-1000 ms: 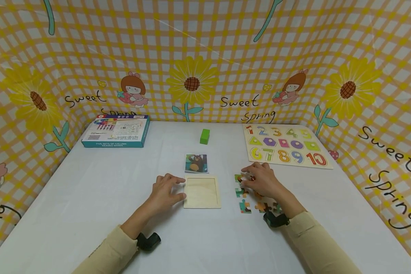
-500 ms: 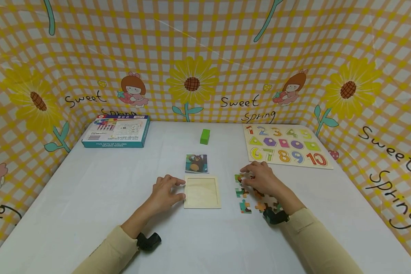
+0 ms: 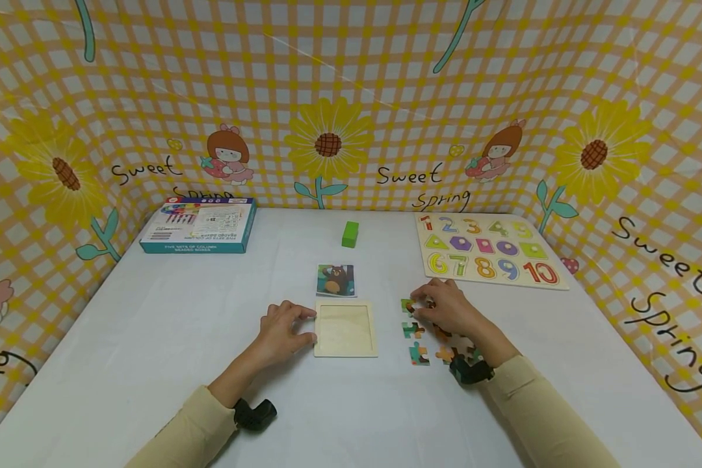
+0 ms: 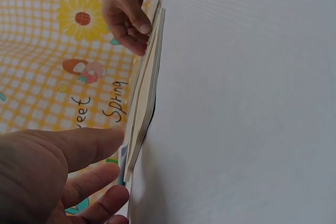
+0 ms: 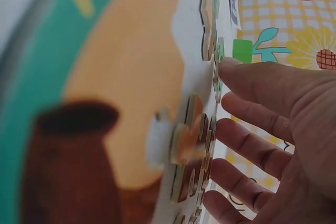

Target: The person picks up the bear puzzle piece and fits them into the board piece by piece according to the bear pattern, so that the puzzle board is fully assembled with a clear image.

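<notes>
At the middle of the white table (image 3: 152,338) lies a shallow wooden puzzle tray (image 3: 346,328), square and bare inside. The left hand (image 3: 283,328) rests against the tray's left edge, its fingers relaxed and fairly straight, thumb and fingertips touching the rim without curling round it; the left wrist view shows the same light contact at the tray's corner. Just right of the tray lie the loose puzzle pieces (image 3: 418,353), scattered flat on the table. The right hand (image 3: 447,309) lies over them, fingers spread and slightly bent, the fingertips (image 5: 231,66) pressing on a green piece (image 3: 408,305) at the far end of the cluster; nothing is lifted. Directly behind the tray sits a small bear picture card (image 3: 335,279), and further behind it a green block (image 3: 350,233). Far right of the tray lies a number board (image 3: 488,250); far left, a blue box (image 3: 197,224).
</notes>
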The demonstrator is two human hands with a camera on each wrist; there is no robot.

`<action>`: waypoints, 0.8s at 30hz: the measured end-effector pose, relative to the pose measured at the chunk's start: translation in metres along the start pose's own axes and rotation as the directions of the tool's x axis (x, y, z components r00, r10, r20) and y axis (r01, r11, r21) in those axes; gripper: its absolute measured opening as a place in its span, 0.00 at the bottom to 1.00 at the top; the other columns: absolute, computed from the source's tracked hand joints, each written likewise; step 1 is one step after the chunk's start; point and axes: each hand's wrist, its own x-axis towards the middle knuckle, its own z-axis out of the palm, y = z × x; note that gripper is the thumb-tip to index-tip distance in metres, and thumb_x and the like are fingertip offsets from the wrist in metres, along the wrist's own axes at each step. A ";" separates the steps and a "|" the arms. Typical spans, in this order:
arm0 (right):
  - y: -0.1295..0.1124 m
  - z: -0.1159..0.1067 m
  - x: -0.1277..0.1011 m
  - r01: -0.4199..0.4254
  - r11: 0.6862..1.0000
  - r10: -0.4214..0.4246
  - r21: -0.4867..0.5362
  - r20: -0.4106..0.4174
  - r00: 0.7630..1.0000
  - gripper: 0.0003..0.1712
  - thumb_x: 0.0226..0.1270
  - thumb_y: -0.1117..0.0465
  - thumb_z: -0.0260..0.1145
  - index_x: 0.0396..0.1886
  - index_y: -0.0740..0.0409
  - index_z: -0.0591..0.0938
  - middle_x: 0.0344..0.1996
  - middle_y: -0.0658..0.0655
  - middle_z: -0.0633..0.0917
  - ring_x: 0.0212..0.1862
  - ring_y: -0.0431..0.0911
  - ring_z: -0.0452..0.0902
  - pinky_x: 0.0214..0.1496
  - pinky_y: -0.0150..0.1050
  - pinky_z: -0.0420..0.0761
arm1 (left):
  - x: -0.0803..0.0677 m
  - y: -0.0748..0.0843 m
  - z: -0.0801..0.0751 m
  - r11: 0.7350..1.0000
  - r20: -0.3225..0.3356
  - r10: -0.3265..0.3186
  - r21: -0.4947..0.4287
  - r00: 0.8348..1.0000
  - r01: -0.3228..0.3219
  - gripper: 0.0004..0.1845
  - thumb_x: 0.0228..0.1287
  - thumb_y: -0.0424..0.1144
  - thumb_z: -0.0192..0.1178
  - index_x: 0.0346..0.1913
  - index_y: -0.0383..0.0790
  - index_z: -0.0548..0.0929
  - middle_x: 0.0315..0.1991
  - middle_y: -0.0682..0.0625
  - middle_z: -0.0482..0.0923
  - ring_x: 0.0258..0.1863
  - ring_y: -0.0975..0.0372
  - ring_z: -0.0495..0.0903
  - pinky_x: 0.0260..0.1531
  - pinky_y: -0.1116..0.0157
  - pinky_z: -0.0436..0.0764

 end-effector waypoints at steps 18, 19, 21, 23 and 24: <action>0.003 0.005 0.001 -0.020 0.999 0.019 -0.030 -0.029 0.999 0.17 0.56 0.58 0.69 0.46 0.55 0.83 0.43 0.56 0.79 0.46 0.52 0.65 0.43 0.43 0.64 | 0.002 -0.001 0.003 1.000 -0.014 0.013 0.007 1.000 -0.013 0.19 0.49 0.37 0.68 0.47 0.42 0.82 0.44 0.46 0.74 0.47 0.52 0.64 0.49 0.48 0.58; 0.004 0.005 0.001 -0.021 0.999 0.020 -0.030 -0.030 0.999 0.17 0.56 0.58 0.69 0.46 0.55 0.84 0.43 0.56 0.79 0.46 0.52 0.65 0.43 0.43 0.64 | 0.002 -0.001 0.003 1.000 -0.014 0.014 0.012 1.000 -0.013 0.19 0.49 0.37 0.69 0.47 0.42 0.82 0.44 0.46 0.74 0.47 0.53 0.64 0.49 0.49 0.58; 0.004 0.005 0.002 -0.023 0.999 0.023 -0.031 -0.030 0.999 0.16 0.56 0.58 0.69 0.46 0.55 0.84 0.43 0.56 0.79 0.46 0.52 0.65 0.43 0.43 0.64 | 0.003 -0.001 0.004 1.000 -0.015 0.015 0.024 1.000 -0.015 0.19 0.49 0.37 0.69 0.47 0.43 0.82 0.44 0.47 0.74 0.47 0.53 0.64 0.49 0.49 0.58; 0.004 0.005 0.002 -0.025 0.999 0.025 -0.031 -0.030 0.999 0.16 0.56 0.58 0.69 0.45 0.55 0.84 0.43 0.55 0.79 0.46 0.52 0.65 0.43 0.43 0.64 | 0.003 0.000 0.004 0.999 -0.015 0.015 0.034 1.000 -0.015 0.19 0.49 0.38 0.69 0.47 0.43 0.82 0.45 0.47 0.74 0.48 0.52 0.64 0.48 0.49 0.58; 0.004 0.005 0.002 -0.026 0.999 0.025 -0.032 -0.030 0.999 0.16 0.56 0.58 0.69 0.45 0.54 0.84 0.43 0.55 0.79 0.46 0.52 0.65 0.43 0.43 0.64 | 0.003 0.000 0.004 0.999 -0.014 0.014 0.039 1.000 -0.014 0.19 0.49 0.38 0.69 0.47 0.43 0.82 0.45 0.47 0.74 0.48 0.52 0.64 0.48 0.49 0.58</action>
